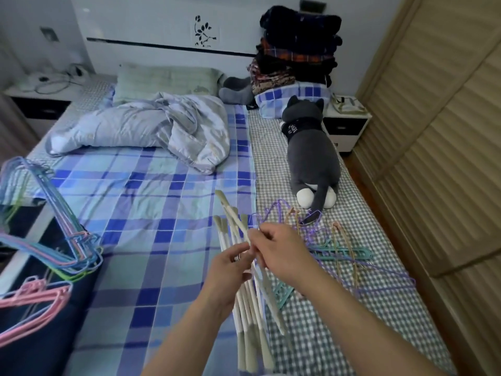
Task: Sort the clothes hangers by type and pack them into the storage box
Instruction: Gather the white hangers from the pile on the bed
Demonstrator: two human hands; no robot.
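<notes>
My left hand (230, 270) grips a bundle of white hangers with grey-green tips (249, 308) above the bed, its fingers curled round their metal hooks. My right hand (282, 251) pinches one white hanger of that bundle near its middle. Just right of my hands, a loose pile of purple, teal and tan hangers (339, 251) lies on the checked sheet. At the left edge, a dark storage box (46, 316) holds a stack of blue and green wire hangers (67, 240) and a stack of pink hangers (32, 297).
A crumpled pale duvet (146, 126) and a pillow (165, 80) lie at the head of the bed. A grey plush cat (311, 156) lies on the right side. Folded clothes (295, 50) are stacked behind it. A slatted wardrobe (439, 131) lines the right.
</notes>
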